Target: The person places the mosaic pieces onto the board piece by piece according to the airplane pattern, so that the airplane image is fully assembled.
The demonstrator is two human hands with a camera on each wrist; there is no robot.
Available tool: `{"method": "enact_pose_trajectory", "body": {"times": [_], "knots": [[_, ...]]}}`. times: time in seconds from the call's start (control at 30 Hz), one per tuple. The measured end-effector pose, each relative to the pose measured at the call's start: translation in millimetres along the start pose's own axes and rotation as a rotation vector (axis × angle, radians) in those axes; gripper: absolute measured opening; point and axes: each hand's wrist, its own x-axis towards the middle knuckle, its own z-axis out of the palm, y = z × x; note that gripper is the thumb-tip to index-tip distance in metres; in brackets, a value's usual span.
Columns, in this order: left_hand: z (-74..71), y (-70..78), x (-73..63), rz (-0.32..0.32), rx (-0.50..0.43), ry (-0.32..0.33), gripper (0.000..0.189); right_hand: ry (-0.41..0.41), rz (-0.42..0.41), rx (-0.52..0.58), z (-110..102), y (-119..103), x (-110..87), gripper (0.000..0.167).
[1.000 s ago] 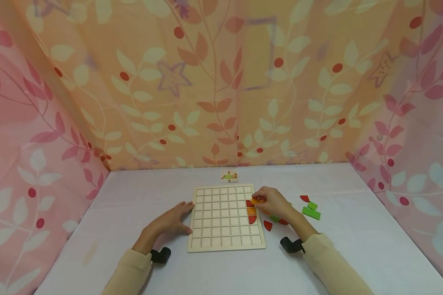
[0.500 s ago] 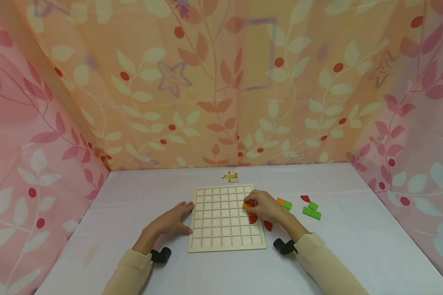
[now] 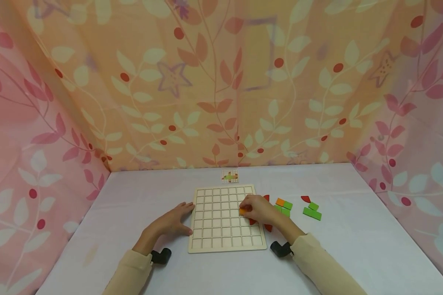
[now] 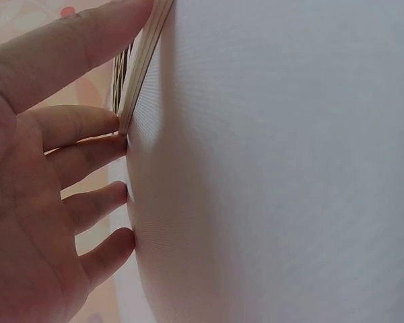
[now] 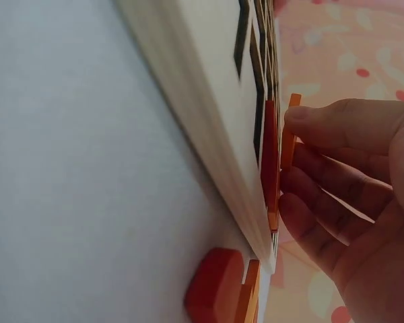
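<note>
In the head view a pale wooden board with a grid of square cells lies on the table. My left hand rests along its left edge, thumb and fingers spread, fingertips at the rim in the left wrist view. Over the board's right side, my right hand pinches an orange tile between thumb and fingers. The right wrist view has this orange tile tilted just above the board's surface. A red piece sits in the right column, partly behind my right hand, which covers the neighbouring cells.
Right of the board lie loose green pieces, an orange square and red rounded pieces, some partly hidden by the right hand. A small pattern card lies behind the board. Patterned curtains surround the table.
My right hand has moved left and nearer, carrying the orange tile from the board's right edge further in over the grid. Loose pieces it had covered now show. My left hand has stayed put.
</note>
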Motion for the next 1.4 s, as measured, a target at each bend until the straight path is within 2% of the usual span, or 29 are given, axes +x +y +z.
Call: {"method": "enact_pose_trajectory", "body": {"times": [0.3, 0.63, 0.93, 1.4], "knots": [[-0.3, 1.0, -1.9, 0.037, 0.027, 0.004, 0.090, -0.025, 0.000, -0.027, 1.6, -3.3, -0.4, 0.022], [-1.4, 1.4, -2.9, 0.040, 0.042, 0.000, 0.091, -0.021, 0.000, -0.039, 2.0, -5.5, -1.5, 0.024], [-1.1, 1.6, -2.4, 0.044, 0.030, 0.007, 0.091, -0.013, 0.033, 0.002, 1.0, -6.8, -1.5, 0.024], [-1.0, 1.5, -2.2, 0.038, 0.029, 0.004, 0.090, 0.000, 0.033, 0.033, 0.0, -3.7, -2.8, 0.023]]}}
